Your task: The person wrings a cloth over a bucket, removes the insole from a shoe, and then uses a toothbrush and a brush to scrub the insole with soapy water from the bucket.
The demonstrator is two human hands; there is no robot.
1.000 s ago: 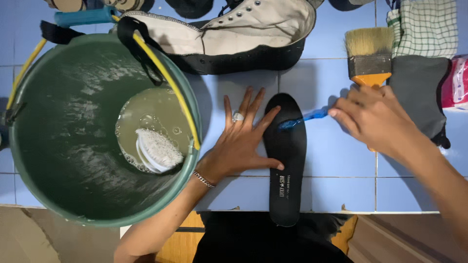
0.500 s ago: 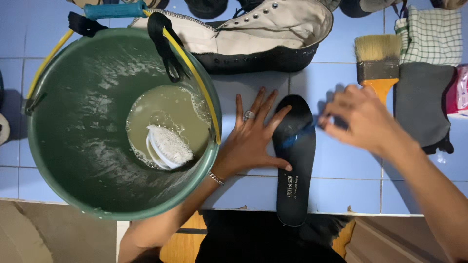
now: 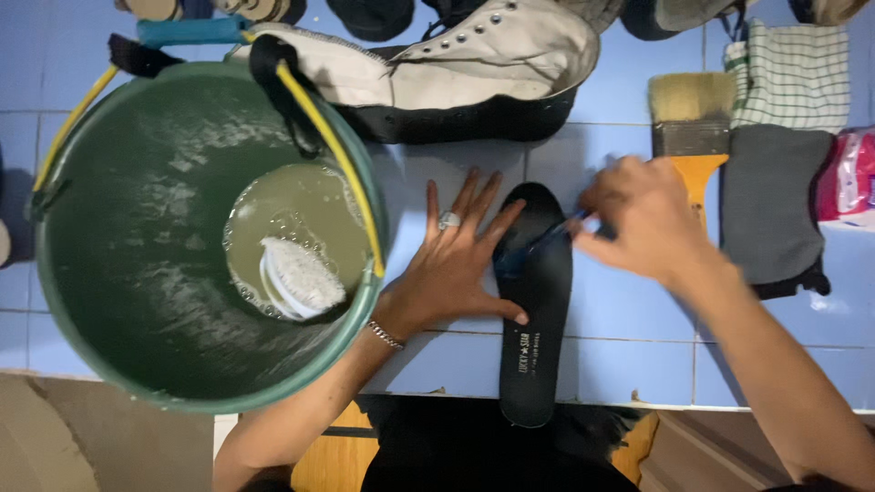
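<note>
A black insole [image 3: 536,310] lies lengthwise on the blue tiled counter [image 3: 629,310], its heel end past the front edge. My left hand [image 3: 453,264], with a ring and a wrist chain, lies flat with spread fingers, and its thumb and fingertips press the insole's left side. My right hand [image 3: 643,219] grips a blue toothbrush [image 3: 542,244], whose head rests on the upper part of the insole. The brush is blurred.
A green bucket [image 3: 118,301] with a yellow handle holds murky water and a white scrub brush [image 3: 299,276] at the left. A high-top shoe [image 3: 456,77] lies behind. A paintbrush [image 3: 691,123], grey cloth [image 3: 770,210] and checked cloth [image 3: 791,77] sit at the right.
My right hand has moved the toothbrush left and right across the top of the insole. My left hand has stayed pressed on the insole. The camera view shifted slightly.
</note>
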